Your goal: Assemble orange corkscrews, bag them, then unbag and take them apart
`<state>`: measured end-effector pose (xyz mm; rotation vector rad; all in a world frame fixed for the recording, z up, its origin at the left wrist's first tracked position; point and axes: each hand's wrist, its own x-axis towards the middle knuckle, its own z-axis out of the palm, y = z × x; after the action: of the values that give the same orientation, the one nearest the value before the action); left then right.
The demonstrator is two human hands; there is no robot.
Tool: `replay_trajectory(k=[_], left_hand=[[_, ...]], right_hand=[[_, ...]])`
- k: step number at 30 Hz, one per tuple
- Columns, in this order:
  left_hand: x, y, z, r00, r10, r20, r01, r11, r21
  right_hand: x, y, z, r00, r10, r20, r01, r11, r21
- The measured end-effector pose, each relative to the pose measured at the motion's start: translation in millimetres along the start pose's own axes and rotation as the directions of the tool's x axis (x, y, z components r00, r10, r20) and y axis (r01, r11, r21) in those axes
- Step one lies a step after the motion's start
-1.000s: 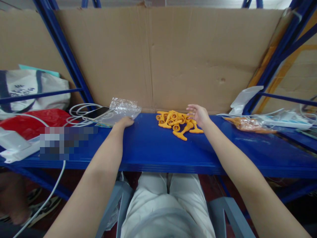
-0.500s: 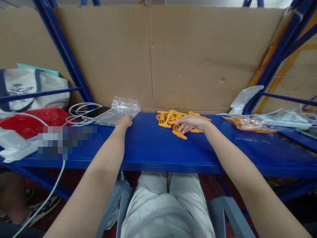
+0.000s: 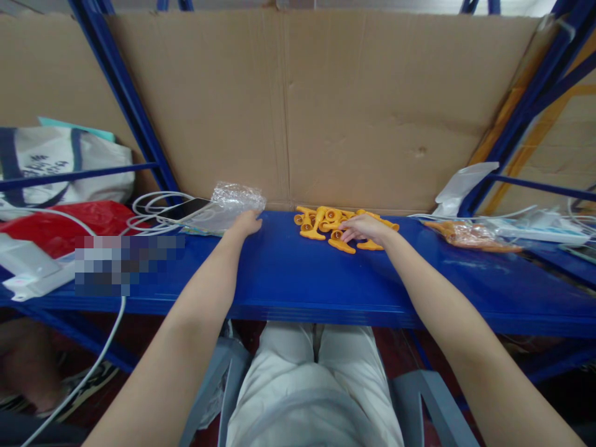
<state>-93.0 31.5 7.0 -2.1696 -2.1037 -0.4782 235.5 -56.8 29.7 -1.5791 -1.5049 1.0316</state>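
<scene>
Soft light, slight blur, stretched edges

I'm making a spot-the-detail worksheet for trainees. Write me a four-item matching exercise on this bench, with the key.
Column one
1. right hand
2. phone
3. left hand
4. red plastic

Column two
A. in front of the canvas bag
B. at the clear plastic bag, fingers partly hidden from view
C. among the orange T-shaped pieces
D. dark screen facing up

Right pairs: 1-C, 2-D, 3-B, 4-A
</scene>
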Motion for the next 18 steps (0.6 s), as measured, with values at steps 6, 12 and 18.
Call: replay_trajectory(k=[6, 12, 18], left_hand=[[-3, 11, -5.5, 0.995, 0.099, 0.003, -0.099, 0.994, -0.041], [-6, 22, -10.1, 0.982, 0.186, 0.033, -0.185, 0.982, -0.037], [-3, 27, -8.4, 0.957, 0.29, -0.025, -0.291, 0.955, -0.059]], right_hand=[[26, 22, -14, 0.967, -0.23, -0.113, 0.18, 0.923, -0.341], [34, 31, -22, 0.944, -0.317, -0.09, 0.213, 0.795, -0.568], [38, 31, -16, 0.967, -0.256, 0.0, 0.172, 0.65, -0.741]])
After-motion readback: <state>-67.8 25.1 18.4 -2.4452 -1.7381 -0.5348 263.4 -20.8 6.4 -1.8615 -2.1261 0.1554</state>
